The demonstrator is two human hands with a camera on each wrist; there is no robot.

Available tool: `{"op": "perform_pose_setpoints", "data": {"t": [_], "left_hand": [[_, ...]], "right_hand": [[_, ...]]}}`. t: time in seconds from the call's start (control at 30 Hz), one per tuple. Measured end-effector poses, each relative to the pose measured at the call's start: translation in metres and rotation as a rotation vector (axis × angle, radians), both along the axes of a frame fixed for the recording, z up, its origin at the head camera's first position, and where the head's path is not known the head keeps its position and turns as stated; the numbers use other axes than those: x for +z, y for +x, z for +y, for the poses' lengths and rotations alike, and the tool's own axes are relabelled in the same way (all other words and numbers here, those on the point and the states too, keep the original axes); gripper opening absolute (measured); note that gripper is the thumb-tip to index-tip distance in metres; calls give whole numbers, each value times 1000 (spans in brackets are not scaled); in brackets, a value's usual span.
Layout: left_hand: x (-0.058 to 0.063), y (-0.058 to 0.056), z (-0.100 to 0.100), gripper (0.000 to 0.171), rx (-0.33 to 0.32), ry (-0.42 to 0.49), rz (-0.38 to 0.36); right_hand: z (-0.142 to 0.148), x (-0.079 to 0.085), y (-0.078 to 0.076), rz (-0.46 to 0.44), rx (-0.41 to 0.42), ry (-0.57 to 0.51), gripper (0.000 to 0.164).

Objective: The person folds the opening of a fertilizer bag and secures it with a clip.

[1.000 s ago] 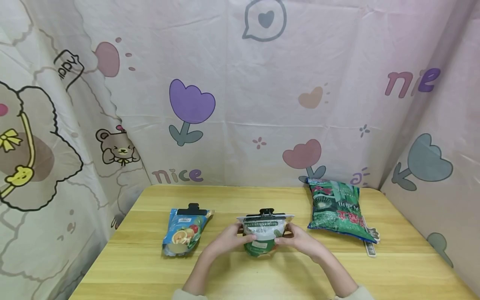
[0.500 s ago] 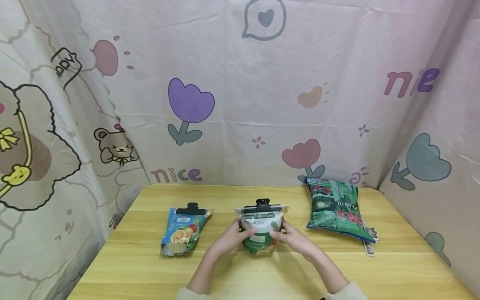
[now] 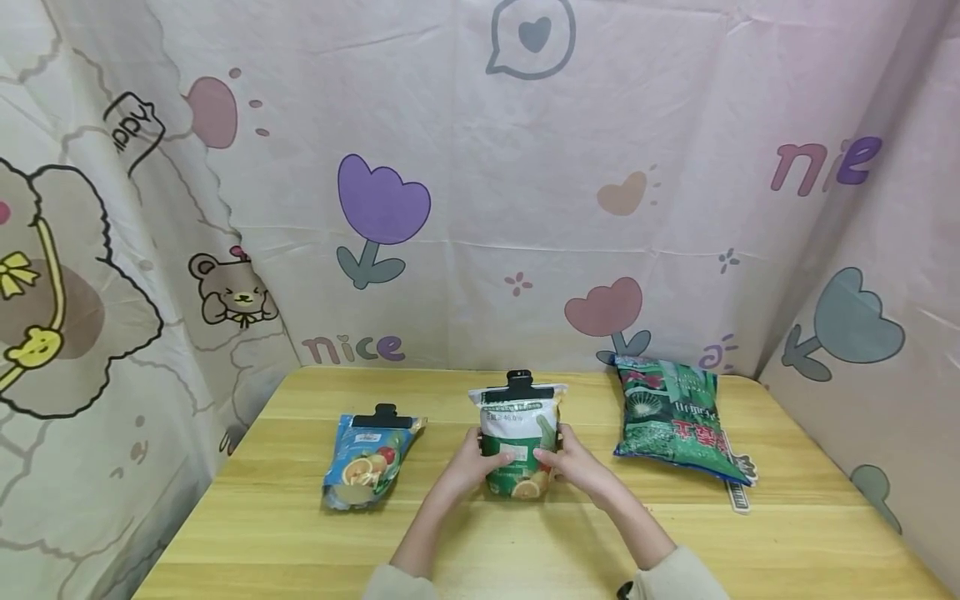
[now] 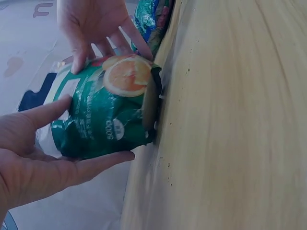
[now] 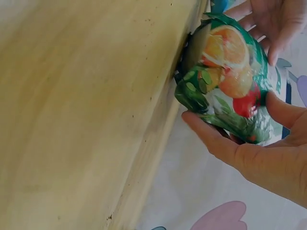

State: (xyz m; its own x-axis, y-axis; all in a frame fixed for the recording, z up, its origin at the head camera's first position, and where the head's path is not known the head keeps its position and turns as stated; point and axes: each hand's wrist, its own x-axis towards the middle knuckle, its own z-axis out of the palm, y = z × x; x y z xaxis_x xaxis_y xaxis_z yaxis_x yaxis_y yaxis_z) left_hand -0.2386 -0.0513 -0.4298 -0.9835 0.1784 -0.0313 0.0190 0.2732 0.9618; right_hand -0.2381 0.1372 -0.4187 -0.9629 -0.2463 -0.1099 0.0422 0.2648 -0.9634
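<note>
A green and white pouch (image 3: 517, 429) with fruit and vegetable pictures stands nearly upright at the middle of the table. Across its top sits a black clip (image 3: 519, 387). My left hand (image 3: 467, 468) grips the pouch's left side, thumb on the front. On the other side my right hand (image 3: 581, 462) holds it the same way. In the left wrist view, the green pouch (image 4: 103, 110) shows an orange slice near its bottom, by the tabletop. The right wrist view shows the pouch's (image 5: 228, 76) printed fruit. Fingers behind the pouch are partly hidden.
To the left lies a blue pouch (image 3: 367, 467) with its own black clip (image 3: 385, 417). A large green bag (image 3: 671, 421) lies at the back right, partly over a flat printed piece (image 3: 738, 497). The wooden table (image 3: 300, 550) meets a patterned cloth (image 3: 480, 308) at the back.
The green and white pouch has tipped up from a slant to nearly upright, its clip rising in view. Both hands have kept their grip and shifted slightly with it.
</note>
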Motion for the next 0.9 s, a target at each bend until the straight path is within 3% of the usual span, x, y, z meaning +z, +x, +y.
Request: {"op": "perform_pose_setpoints", "data": {"t": [0.27,0.5,0.73,0.9], "left_hand": [[-7,-4,3,73,8,38,65],[-7,-3,0,77,8,8,17],[-8,0,-8,58,-85,70,25],[-7,4,-13,48,-128,10,13]], "right_hand": [[-2,-8,-4,21,28,-6,66],[-3,-11,-5,-14,119,-57,66],[-5,-14,-5,-43,165,-51,63],[-5,-16,-2,-66,205,-19,59]]}}
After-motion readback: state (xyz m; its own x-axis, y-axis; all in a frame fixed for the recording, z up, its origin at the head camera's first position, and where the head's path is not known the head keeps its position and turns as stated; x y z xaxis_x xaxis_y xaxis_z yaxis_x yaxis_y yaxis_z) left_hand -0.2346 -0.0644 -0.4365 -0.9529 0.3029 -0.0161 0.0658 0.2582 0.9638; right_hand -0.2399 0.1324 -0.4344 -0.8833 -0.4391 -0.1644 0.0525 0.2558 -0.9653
